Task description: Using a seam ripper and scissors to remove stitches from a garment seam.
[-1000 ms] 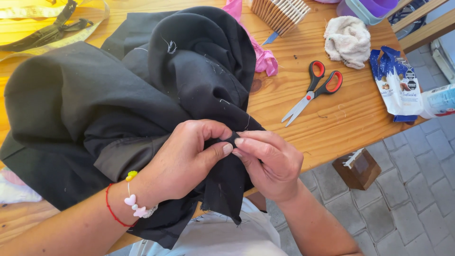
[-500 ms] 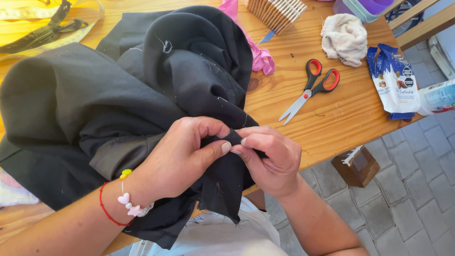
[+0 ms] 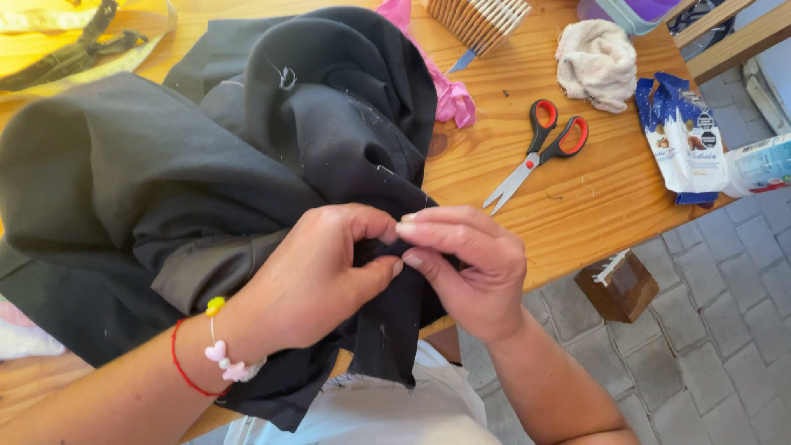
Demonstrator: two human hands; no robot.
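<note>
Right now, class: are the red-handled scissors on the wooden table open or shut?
Shut. The scissors lie flat on the table, blades together in a single point, the two handle loops side by side; neither hand touches them.

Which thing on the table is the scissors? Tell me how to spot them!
Look at the wooden table, on its bare part to the right of the big black cloth. The scissors lie there, apart from both hands, between the cloth and the blue-and-white snack bag. Nothing else nearby has red-and-black handles with silver blades.
</note>
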